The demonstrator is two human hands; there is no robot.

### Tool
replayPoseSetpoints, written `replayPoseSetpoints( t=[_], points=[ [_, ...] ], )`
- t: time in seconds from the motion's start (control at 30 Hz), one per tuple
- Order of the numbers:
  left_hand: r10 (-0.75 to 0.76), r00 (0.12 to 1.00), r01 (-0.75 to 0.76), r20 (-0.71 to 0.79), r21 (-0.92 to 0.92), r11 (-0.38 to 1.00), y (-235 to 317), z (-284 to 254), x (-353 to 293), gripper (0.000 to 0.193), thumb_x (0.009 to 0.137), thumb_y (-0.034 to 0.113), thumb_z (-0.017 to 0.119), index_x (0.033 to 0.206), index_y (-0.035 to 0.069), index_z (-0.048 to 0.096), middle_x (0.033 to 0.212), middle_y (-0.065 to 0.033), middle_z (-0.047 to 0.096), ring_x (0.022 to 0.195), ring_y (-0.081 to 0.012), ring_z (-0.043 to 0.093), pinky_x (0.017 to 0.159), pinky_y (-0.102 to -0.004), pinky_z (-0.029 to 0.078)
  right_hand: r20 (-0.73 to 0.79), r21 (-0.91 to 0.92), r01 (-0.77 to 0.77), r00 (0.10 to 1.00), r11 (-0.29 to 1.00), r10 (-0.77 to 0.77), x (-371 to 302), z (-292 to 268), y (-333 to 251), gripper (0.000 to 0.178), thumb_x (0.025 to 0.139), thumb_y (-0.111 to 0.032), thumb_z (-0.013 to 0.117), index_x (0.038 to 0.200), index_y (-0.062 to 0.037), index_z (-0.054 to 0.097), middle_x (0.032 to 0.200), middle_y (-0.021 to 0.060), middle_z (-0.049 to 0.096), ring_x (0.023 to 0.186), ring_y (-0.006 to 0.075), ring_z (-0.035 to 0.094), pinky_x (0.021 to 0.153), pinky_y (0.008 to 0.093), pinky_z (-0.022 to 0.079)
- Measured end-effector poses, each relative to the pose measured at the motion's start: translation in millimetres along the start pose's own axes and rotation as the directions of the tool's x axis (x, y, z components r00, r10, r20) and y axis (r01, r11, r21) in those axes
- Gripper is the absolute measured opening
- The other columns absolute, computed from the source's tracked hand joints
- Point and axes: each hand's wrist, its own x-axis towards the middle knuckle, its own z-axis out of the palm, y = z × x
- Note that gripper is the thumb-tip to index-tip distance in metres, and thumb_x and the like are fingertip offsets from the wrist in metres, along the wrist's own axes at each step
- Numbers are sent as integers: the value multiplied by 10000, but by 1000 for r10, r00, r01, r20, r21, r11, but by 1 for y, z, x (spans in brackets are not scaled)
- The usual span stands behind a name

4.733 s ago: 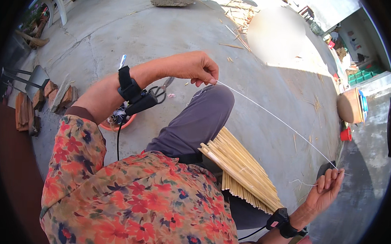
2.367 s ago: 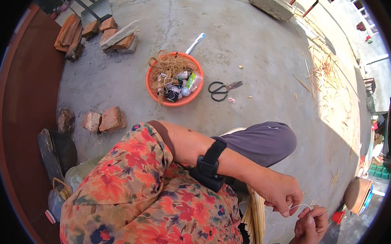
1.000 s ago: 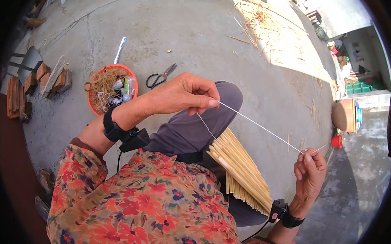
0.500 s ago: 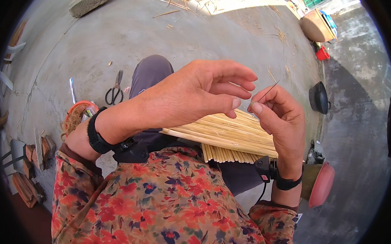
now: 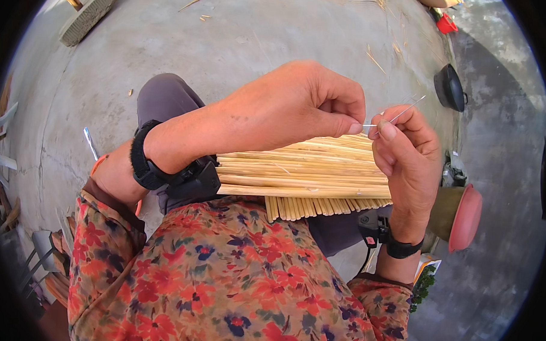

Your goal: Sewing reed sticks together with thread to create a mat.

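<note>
My right hand pinches a thin needle between thumb and forefinger, its shaft slanting up to the right. A short length of white thread stretches between the fingertips of both hands. My left hand is closed on its left end, thumb pressed to forefinger. Below both hands, a mat of pale straw stalks lies across my lap. A second layer of stalks sticks out crosswise under its near edge. Where the thread meets the needle is hidden by my right fingers.
On the right stand a black pan, a red cup and a pink basin. A stone block lies at the far left. Firewood is at the lower left. Loose straw bits are scattered on the concrete floor.
My left hand has gone from open fingers to a pinch on the thread, now stretched beside my right fingertips. The view has shifted, and the scissors on the floor no longer show.
</note>
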Motion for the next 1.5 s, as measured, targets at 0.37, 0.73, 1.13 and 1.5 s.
replayPoseSetpoints(
  t=[0.37,0.73,1.13,1.5],
  points=[
    [-130,986,159,108,-335,929,-27,-7,19,116,853,110,578,879,11,631,700,-2,564,634,-35,507,488,-173,366,-263,-19,149,953,989,-149,-4,-14,27,52,840,-52,544,868,-9,533,835,107,575,570,81,465,525,218,389],
    [344,938,-291,32,-461,838,8,-18,19,100,818,17,586,904,-5,633,770,-61,568,597,-103,488,482,-236,366,-308,26,329,901,944,-306,8,13,17,53,844,-25,535,883,-3,506,786,93,576,661,137,553,600,260,455],
    [854,497,-503,153,-751,427,24,-9,-19,220,868,153,456,757,-31,504,775,-174,515,638,-314,523,548,-365,417,-91,187,317,948,930,-305,-12,36,13,70,819,50,512,884,36,489,794,117,538,692,185,555,615,308,458],
    [878,465,-583,112,-708,399,37,-18,-8,139,801,-17,475,671,23,502,754,-185,539,582,-282,500,441,-312,354,15,91,92,995,992,-94,-37,36,22,98,779,45,571,864,-2,564,785,44,539,685,114,477,642,243,381]
  ],
)
